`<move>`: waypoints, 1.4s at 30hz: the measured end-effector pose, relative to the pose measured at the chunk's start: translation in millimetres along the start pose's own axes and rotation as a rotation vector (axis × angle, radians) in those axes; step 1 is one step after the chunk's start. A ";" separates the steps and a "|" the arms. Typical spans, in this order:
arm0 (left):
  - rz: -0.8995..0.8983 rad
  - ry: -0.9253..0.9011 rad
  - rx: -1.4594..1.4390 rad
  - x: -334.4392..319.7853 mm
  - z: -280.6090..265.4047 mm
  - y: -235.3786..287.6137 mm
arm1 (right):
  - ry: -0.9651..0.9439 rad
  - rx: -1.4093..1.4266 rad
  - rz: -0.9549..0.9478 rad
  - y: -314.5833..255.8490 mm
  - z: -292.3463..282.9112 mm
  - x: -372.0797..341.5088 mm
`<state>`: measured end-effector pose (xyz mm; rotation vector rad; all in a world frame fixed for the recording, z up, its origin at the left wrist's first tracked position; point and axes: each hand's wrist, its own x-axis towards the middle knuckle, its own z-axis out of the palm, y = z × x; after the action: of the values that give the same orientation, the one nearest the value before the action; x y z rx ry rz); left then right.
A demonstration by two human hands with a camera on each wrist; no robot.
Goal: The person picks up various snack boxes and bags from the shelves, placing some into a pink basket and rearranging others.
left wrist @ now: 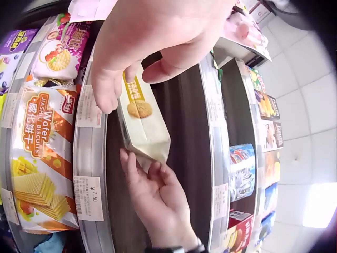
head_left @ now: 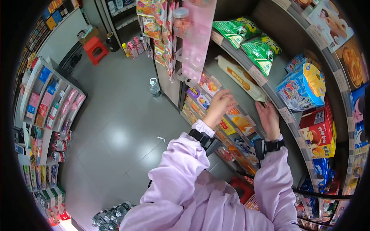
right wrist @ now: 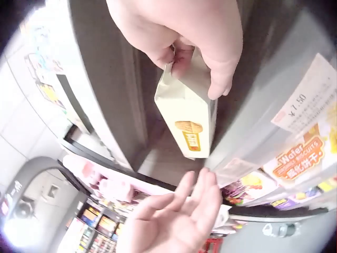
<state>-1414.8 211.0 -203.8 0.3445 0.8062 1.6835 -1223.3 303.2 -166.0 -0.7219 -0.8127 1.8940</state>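
— Where is the cream package [head_left: 242, 78] found?

— It is seen at the gray shelf [head_left: 291, 163], one tier below the green snack bags [head_left: 262, 54] and one tier above the wafer packs [left wrist: 45, 158]. Whether its weight is fully borne by the shelf cannot be told.

— And its long axis?

— In the head view it is set lengthwise, roughly in line with the shelf's front edge, slanted from upper left to lower right. One narrow, folded end is turned toward the right hand [head_left: 268, 119]; the opposite end is pointed away from the wearer, deeper along the row. In the left wrist view, a printed biscuit [left wrist: 139, 108] is shown on the upward side.

— How is it gripped?

— By the right hand alone: the folded end is pinched between thumb and fingers, as is shown most closely in the right wrist view.

— The left hand [head_left: 219, 109]?

— It is held near the package, its fingers loosely bent and spread, with nothing grasped. A gap is left between them in the head view, and in the right wrist view the hand is seen just past the far end.

— Any price shown?

— "¥7.50" is printed on a label [left wrist: 88, 197] fixed beside the wafer packs.
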 end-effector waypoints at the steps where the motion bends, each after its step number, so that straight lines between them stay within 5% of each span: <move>1: 0.001 0.008 -0.065 -1.7 -1.3 -1.4 | -0.054 0.038 -0.032 -3.1 -1.9 -14.6; 8: -0.256 -0.077 -0.414 -8.4 -19.6 -8.3 | 0.064 -0.023 -0.062 -23.8 -27.2 -107.7; 14: -0.328 -0.297 -0.137 -14.6 -10.1 -14.1 | 0.216 0.136 -0.054 -26.5 -74.0 -165.0; 21: -0.491 -0.449 -0.175 -57.5 0.8 -33.5 | 0.220 0.322 -0.016 -10.2 -114.9 -234.5; 34: -0.621 -0.446 0.386 -133.9 13.8 -76.2 | 0.261 0.103 -0.016 -15.8 -175.1 -332.9; 42: -0.797 -0.646 0.512 -165.2 88.2 -151.0 | 0.660 -0.277 -0.110 -17.1 -230.2 -433.6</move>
<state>-1203.3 96.7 -210.4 0.7531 0.7258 0.5462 -865.7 -27.5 -229.1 -1.3492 -0.6660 1.3211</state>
